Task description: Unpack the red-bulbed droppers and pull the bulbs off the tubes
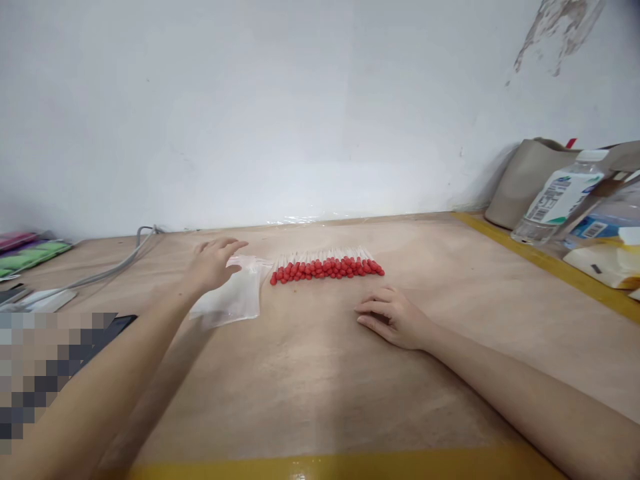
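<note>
A wide row of thin white sticks with rounded red tips (327,268) lies in the middle of the table, tips toward me. Left of that row is a clear plastic zip bag (233,297), flat on the tabletop. My left hand (215,262) hovers at the bag's upper left side, fingers and thumb apart, holding nothing. Whether it touches the bag I cannot tell. Below the right end of the row, my right hand (393,318) rests on the table with loosely curved fingers and nothing in its grasp.
A grey cable (107,270) runs along the left, by green packets (35,257) and a dark flat object (117,327). At right, beyond yellow tape (545,263), stand a clear bottle (563,197) and a beige bag (525,177). A white wall (320,120) closes the back.
</note>
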### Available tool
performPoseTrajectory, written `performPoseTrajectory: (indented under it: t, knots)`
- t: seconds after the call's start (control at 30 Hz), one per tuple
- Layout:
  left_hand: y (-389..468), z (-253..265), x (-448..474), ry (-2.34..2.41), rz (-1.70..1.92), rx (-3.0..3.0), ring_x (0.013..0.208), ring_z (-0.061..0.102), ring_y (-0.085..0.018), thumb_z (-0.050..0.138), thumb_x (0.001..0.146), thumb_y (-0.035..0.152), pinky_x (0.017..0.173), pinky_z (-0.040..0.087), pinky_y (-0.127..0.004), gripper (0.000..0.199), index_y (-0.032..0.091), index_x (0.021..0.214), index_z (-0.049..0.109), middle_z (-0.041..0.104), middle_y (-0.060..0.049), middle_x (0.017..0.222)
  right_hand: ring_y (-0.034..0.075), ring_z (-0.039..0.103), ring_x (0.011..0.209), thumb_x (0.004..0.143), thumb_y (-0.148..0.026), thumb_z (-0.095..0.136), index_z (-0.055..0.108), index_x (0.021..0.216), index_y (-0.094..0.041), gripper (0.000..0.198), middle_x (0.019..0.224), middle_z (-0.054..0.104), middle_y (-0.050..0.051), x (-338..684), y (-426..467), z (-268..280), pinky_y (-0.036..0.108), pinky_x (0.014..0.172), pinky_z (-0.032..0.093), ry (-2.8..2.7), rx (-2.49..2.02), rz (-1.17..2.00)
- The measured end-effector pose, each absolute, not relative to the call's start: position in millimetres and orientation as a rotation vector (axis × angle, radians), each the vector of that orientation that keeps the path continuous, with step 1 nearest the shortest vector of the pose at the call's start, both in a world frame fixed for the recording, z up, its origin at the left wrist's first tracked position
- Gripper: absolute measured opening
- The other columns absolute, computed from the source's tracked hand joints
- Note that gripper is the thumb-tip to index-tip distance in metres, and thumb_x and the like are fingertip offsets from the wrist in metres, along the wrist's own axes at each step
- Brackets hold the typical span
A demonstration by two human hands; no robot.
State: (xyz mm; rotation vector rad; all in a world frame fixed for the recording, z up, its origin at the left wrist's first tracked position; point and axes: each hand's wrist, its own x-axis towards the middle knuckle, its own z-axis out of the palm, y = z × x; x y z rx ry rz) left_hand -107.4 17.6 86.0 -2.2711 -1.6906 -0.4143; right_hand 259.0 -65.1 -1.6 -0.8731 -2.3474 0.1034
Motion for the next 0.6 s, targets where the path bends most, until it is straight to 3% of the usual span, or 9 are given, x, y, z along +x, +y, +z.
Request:
performPoseTrajectory:
  t: [0.1, 0.2, 0.3, 0.47, 0.6]
  knots:
    - [-2, 56, -96, -1.817, -0.463, -1.989, 0.119, 0.038, -0.033, 0.039, 0.084, 0.037, 0.094, 0.029, -0.050, 0.040, 0.025, 0.121, 0.049, 0.042, -0.012, 0.130, 0.017, 0.056, 0.082, 0.085, -0.030, 0.047, 0.064, 0.093, -0.020, 0.021, 0.087, 0.063, 0.006, 258, -66, -1, 0.034, 0.076, 0.040, -2.344, -0.874, 0.109]
    - [-24, 27, -92, -1.986, -0.239, -2.126, 0.126, 0.023, -0.042, 0.029, 0.084, 0.055, 0.091, 0.025, -0.060, 0.055, 0.032, 0.133, 0.032, 0.027, -0.012, 0.141, 0.017, 0.056, 0.081, 0.085, -0.029, 0.046, 0.064, 0.094, -0.019, 0.022, 0.088, 0.063, 0.007, 258, -65, -2, 0.033, 0.075, 0.042, -2.338, -0.864, 0.124]
    - [-23, 17, -107, -2.108, -0.026, -2.286, 0.129, 0.019, -0.038, 0.021, 0.084, 0.059, 0.095, 0.021, -0.060, 0.057, 0.035, 0.135, 0.026, 0.023, -0.011, 0.143, 0.017, 0.055, 0.080, 0.085, -0.028, 0.047, 0.064, 0.093, -0.019, 0.021, 0.087, 0.062, 0.007, 258, -65, -2, 0.032, 0.073, 0.044, -2.335, -0.865, 0.149]
    - [-10, 28, -126, -2.034, -0.095, -2.317, 0.131, 0.018, -0.036, 0.020, 0.085, 0.058, 0.097, 0.015, -0.061, 0.054, 0.034, 0.130, 0.037, 0.028, -0.008, 0.141, 0.017, 0.055, 0.083, 0.083, -0.026, 0.048, 0.064, 0.095, -0.018, 0.021, 0.089, 0.060, 0.008, 257, -65, -1, 0.032, 0.075, 0.045, -2.334, -0.894, 0.181]
    - [-20, 35, -102, -1.699, -0.437, -2.318, 0.121, 0.037, -0.030, 0.031, 0.086, 0.051, 0.099, 0.024, -0.052, 0.045, 0.026, 0.112, 0.057, 0.047, -0.009, 0.126, 0.019, 0.054, 0.087, 0.083, -0.027, 0.049, 0.062, 0.099, -0.019, 0.022, 0.095, 0.059, 0.008, 257, -65, -1, 0.035, 0.079, 0.045, -2.321, -0.921, 0.144]
